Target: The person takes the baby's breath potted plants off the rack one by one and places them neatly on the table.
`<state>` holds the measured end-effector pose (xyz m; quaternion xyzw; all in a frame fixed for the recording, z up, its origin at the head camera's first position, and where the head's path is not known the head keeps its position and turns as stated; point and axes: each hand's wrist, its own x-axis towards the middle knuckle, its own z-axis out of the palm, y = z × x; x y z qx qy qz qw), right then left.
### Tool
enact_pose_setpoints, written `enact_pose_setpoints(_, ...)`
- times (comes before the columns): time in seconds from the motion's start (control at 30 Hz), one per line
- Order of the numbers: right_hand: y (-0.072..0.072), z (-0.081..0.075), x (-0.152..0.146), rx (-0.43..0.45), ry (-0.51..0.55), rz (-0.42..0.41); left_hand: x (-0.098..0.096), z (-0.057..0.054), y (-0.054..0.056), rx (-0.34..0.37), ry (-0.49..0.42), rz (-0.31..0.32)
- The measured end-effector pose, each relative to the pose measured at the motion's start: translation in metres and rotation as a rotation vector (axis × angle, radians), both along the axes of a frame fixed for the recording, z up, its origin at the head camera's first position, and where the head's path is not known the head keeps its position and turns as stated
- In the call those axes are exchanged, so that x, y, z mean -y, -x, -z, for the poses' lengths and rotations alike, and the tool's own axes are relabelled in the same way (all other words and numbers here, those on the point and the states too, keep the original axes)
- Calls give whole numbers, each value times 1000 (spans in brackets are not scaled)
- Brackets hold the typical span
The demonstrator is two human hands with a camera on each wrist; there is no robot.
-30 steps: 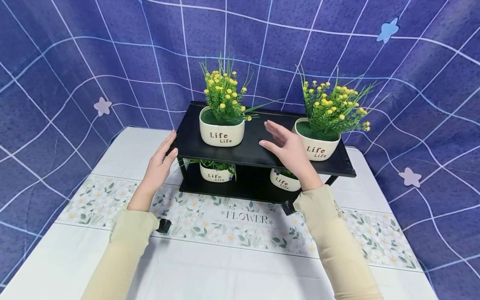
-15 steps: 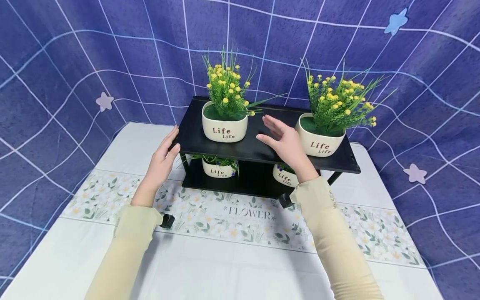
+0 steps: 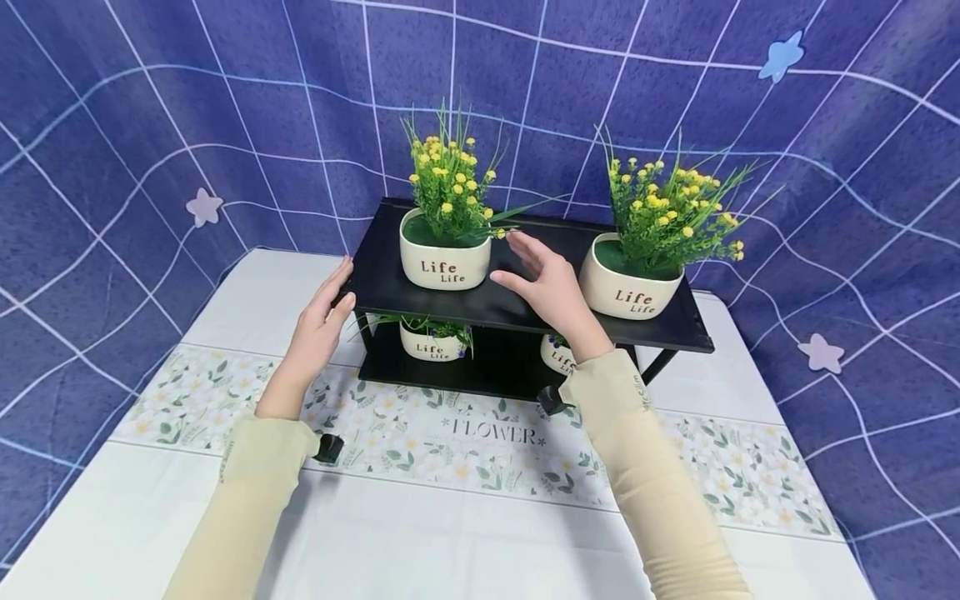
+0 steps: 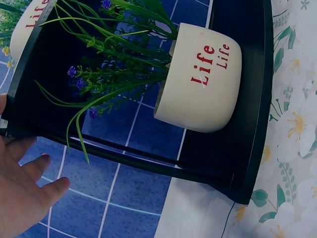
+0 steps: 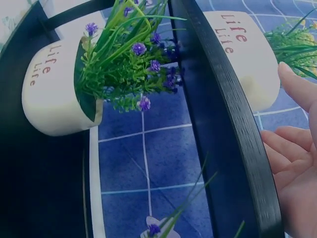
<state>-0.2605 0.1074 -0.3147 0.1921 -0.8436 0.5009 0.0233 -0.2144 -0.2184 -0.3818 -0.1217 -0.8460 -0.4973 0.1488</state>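
A black two-tier shelf [image 3: 517,302] carries two white "Life" pots with yellow flowers on top. My left hand [image 3: 318,321] rests its straightened fingers against the shelf's left end; the left wrist view shows those fingers [image 4: 37,166] by the upper board. Over the top board, my right hand [image 3: 557,292] is relaxed, thumb and fingers apart, just right of the left upper pot [image 3: 445,267]. Its thumb [image 5: 294,82] overlaps the plant's edge in the right wrist view. The right upper pot [image 3: 630,287] sits beyond the right hand. Neither hand grips anything.
On the lower board stand a left lower pot [image 4: 205,82] with purple flowers and a right lower pot [image 3: 557,354], partly hidden by the right arm. A white tablecloth [image 3: 450,533] with a floral "FLOWER" band lies in front. A blue gridded curtain [image 3: 300,167] hangs behind.
My right hand has shifted left across the top board, away from the right upper pot and up to the left one. The left hand stays at the shelf's end.
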Motion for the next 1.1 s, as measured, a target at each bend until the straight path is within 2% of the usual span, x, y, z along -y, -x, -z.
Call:
enact_pose_setpoints(0.53, 10, -1, 25, 110, -29, 22, -1, 0, -1, 14, -9, 3)
enact_pose_setpoints(0.63, 11, 0, 29, 118, -31, 26, -3, -5, -5, 14, -7, 6)
enact_pose_setpoints(0.87, 13, 4, 36, 116, 9, 19, -14, -25, -21, 18, -19, 16)
enact_pose_setpoints(1.1, 11, 3, 38, 98, 31, 22, -14, -26, -22, 5, -29, 32)
